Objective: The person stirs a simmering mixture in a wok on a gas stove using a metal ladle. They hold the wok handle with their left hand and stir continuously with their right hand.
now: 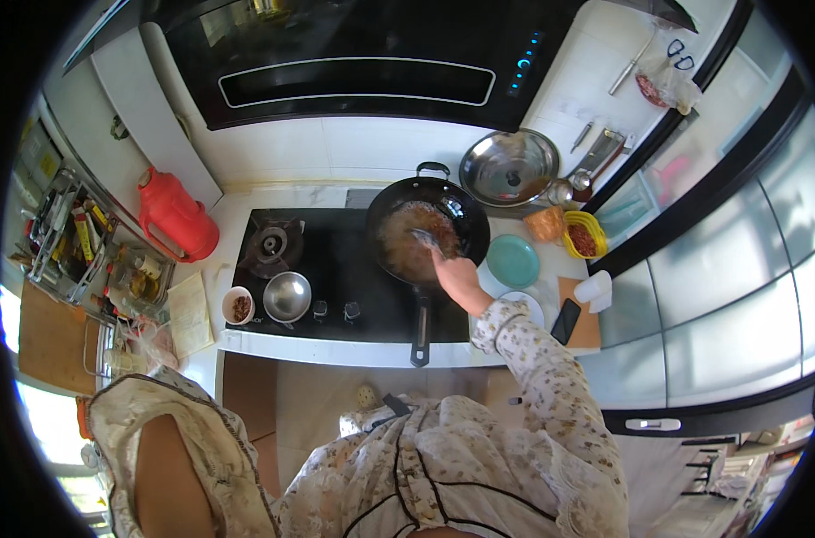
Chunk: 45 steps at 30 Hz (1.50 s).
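My right hand [458, 277] is closed around a metal utensil [423, 237], whose end dips into a black wok [471, 218]. Brownish, bubbling liquid with reddish bits lies in the wok, and steam partly blurs it. The wok sits on the right side of a black glass gas hob [343, 252], its long handle [421, 329] pointing towards me. A turquoise plate [513, 261] and a partly covered white plate [530, 306] stand right of the wok. My left hand is out of view; only the upper part of that arm shows at lower left.
A steel bowl [287, 296] and a cup of dark reddish pieces [238, 305] stand at the hob's left. Behind are a red jug [175, 218] and a leaning glass lid [508, 168]. A yellow basket [585, 234] and a phone [566, 321] lie at right.
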Tool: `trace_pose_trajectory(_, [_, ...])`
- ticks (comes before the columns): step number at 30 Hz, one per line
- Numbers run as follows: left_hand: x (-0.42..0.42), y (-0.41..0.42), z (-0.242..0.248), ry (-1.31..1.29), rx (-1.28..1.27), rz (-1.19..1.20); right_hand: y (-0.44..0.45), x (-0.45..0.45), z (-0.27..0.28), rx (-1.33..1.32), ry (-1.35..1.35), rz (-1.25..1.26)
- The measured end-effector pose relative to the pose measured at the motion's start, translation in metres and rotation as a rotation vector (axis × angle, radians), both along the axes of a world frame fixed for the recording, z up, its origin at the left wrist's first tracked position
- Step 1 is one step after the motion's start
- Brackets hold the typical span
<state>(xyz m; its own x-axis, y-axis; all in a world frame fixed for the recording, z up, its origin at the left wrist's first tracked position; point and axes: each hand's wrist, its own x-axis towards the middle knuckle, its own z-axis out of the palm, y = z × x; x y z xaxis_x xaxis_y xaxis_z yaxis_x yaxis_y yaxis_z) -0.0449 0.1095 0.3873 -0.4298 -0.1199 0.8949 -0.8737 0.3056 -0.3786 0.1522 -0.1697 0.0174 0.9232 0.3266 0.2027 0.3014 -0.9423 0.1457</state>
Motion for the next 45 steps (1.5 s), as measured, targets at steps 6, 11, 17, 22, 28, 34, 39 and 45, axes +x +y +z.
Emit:
trace_pose_trajectory(6, [-0.007, 0.001, 0.002, -0.05, -0.18, 0.012, 0.004, 0.053, -0.015, -0.017, -0.119, -0.023])
trace_pose_trajectory(11, [-0.032, 0.017, -0.012, -0.071, -0.702, 0.073, -0.03, 0.071, -0.012, 0.009, -0.093, -0.167])
trace_pose_trajectory(17, [-0.002, 0.017, -0.139, 0.977, -0.682, 0.57, -0.054, 0.013, 0.005, -0.03, -0.026, -0.152])
trace_pose_trajectory(22, [0.036, -0.027, -0.292, 1.61, 0.221, 0.72, -0.033, -0.031, 0.025, 0.004, 0.133, -0.066])
trace_pose_trajectory(28, [0.027, -0.078, -0.404, 1.888, 0.49, 0.525, 0.016, -0.024, 0.016, 0.056, 0.126, 0.021])
trace_pose_trajectory(34, [0.02, -0.09, -0.399, 2.194, 0.587, 0.293, 0.036, 0.04, -0.004, 0.026, -0.001, -0.014])
trace_pose_trajectory(39, [0.019, -0.087, -0.385, 2.318, 0.508, 0.169, 0.003, 0.078, -0.009, 0.025, -0.094, -0.086])
trace_pose_trajectory(45, [0.026, -0.084, -0.395, 2.297, 0.606, 0.126, -0.05, 0.057, 0.001, -0.026, 0.009, -0.147])
